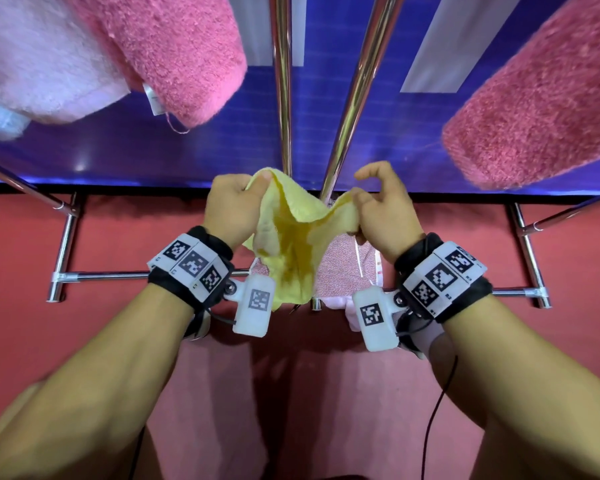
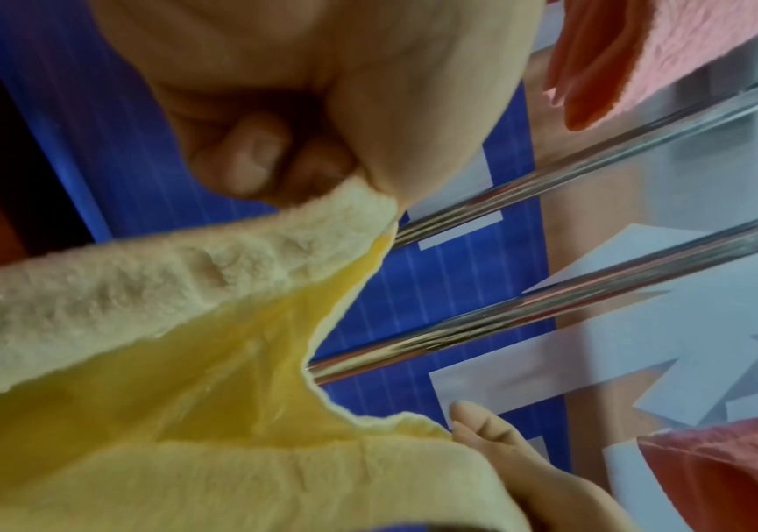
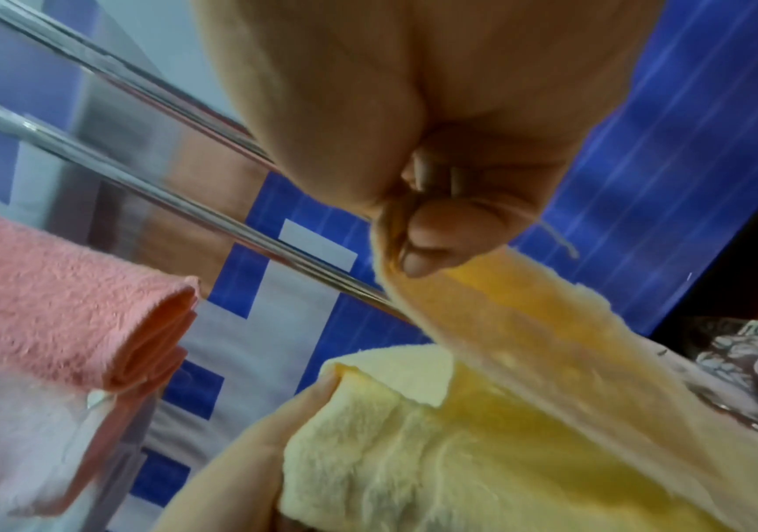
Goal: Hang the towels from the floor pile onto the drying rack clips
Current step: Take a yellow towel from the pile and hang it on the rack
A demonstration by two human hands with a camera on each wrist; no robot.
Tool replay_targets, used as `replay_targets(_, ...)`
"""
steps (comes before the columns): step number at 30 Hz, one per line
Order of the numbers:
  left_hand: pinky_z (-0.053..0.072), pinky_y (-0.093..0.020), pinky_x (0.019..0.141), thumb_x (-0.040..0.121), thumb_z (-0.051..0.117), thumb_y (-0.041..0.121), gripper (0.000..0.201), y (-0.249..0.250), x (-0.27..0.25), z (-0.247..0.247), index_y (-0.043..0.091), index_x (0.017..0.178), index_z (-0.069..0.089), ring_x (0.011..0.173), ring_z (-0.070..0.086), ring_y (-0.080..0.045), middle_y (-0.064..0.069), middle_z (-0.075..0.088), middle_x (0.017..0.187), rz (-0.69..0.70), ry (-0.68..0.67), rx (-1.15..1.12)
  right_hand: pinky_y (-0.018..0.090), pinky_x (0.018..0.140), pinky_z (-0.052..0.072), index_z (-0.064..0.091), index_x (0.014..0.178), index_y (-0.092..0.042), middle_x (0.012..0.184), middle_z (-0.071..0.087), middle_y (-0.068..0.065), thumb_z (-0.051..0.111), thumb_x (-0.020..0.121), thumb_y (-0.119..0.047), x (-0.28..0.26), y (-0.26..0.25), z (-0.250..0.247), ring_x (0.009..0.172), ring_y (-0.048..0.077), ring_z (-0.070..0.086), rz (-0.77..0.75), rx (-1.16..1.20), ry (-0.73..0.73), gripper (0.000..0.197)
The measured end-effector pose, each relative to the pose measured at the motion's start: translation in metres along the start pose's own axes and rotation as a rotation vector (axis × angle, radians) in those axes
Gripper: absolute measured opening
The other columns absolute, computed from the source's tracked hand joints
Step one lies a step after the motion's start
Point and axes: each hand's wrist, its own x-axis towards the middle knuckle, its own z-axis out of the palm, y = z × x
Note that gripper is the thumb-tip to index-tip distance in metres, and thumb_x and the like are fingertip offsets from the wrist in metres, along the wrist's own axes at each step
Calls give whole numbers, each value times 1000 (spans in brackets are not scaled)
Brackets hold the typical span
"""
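Note:
A small yellow towel [image 1: 293, 233] hangs between my two hands in front of the rack's steel rods [image 1: 283, 98]. My left hand [image 1: 234, 202] grips its upper left corner, fingers curled round the fabric [image 2: 176, 284]. My right hand [image 1: 378, 202] pinches the opposite corner [image 3: 481, 306] between thumb and fingers. The cloth sags in a fold between them. Below it on the red floor lies a pink patterned towel [image 1: 343, 268] of the pile, partly hidden by the yellow one. No clip shows in any view.
Pink towels hang on the rack at upper left [image 1: 167, 50] and upper right [image 1: 541, 109], with a pale one [image 1: 32, 64] at far left. The rack's lower steel frame [image 1: 111, 276] crosses the red floor. A blue wall panel [image 1: 118, 147] stands behind.

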Motion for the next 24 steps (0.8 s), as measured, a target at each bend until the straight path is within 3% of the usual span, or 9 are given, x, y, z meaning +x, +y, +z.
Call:
replay_targets(3,25,-29,48,98,58,35,57,4,-1,4,7,54,37,47,26,-12,-5,29,56,-55,19,-76,23,36,37,50,86,-18,57,54,14,41,94,-2,-1,-11,0,37,22,48,31,129,-2,20)
replay_targets(5,30,-26,47,96,63,31,51,5,-6,9,-6,64,50,52,37,-14,-10,41,60,-74,-34,-122,24,39,42,55,80,-14,59,54,18,40,90,6,-6,-15,4,41,22,51,46,189,-103,27)
replay_targets(6,33,-25,48,95,65,28,46,7,-9,12,-10,71,55,56,41,-16,-11,47,63,-84,-86,-147,24,40,44,58,81,-11,62,56,19,40,87,11,-9,-16,7,45,21,53,49,199,-160,29)
replay_targets(8,43,-25,51,96,63,18,29,11,-17,19,-1,74,60,57,50,-18,-10,56,65,-109,-209,-241,24,45,49,61,91,-4,68,61,17,44,82,19,-14,-18,13,50,16,59,39,195,-246,31)
replay_targets(10,53,-31,64,97,58,5,15,17,-25,23,8,84,63,68,58,-23,-13,62,76,-127,-326,-360,23,53,52,62,98,-4,70,64,12,53,79,22,-16,-16,19,53,11,61,13,167,-261,33)
replay_targets(13,52,-43,87,96,53,-6,19,20,-30,23,9,98,65,89,60,-29,-21,64,96,-110,-423,-429,32,65,55,65,93,-13,69,68,8,62,80,14,-13,-13,21,60,14,64,-50,123,-203,31)
replay_targets(15,53,-45,91,95,54,-7,22,20,-29,20,9,104,66,93,63,-30,-19,67,100,-98,-420,-447,30,62,56,65,91,-13,69,69,10,65,80,11,-12,-12,19,61,15,66,-58,150,-188,27)
replay_targets(18,52,-50,95,91,60,-7,25,21,-28,13,12,106,67,93,66,-31,-14,72,96,-63,-358,-449,25,57,56,66,94,-3,69,70,13,69,84,6,-12,-14,17,59,12,67,-75,184,-185,14)
replay_targets(24,58,-45,82,90,63,-6,22,21,-26,11,16,92,68,78,70,-22,-5,74,79,-35,-256,-413,24,52,52,68,87,2,65,68,16,71,86,-4,-11,-14,22,56,11,64,-102,154,-180,7)
